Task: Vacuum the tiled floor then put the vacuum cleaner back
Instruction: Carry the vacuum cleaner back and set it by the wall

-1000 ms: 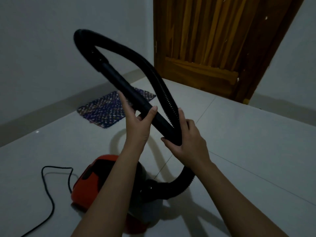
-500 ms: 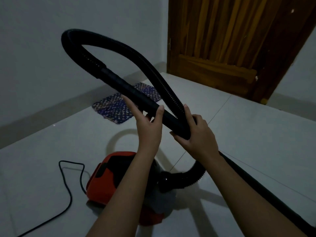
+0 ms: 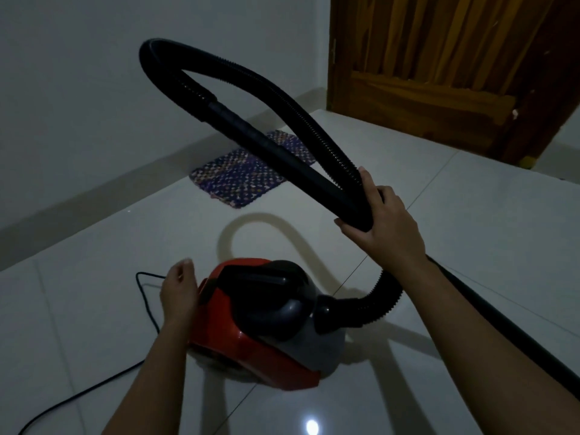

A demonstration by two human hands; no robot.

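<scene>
Grip first: the right hand [image 3: 386,221] clasps both runs of the doubled hose [image 3: 219,59] above the vacuum cleaner [image 3: 251,334], probably to keep the loop bundled for carrying. The left hand [image 3: 179,293], loosely curled and holding nothing, hangs just beside the vacuum cleaner's red rear, near the cord [image 3: 78,395], perhaps bound for its handle. The vacuum cleaner sits on the tiled floor [image 3: 470,246]. Half a second earlier both hands held the hose; the left has since let go and dropped.
</scene>
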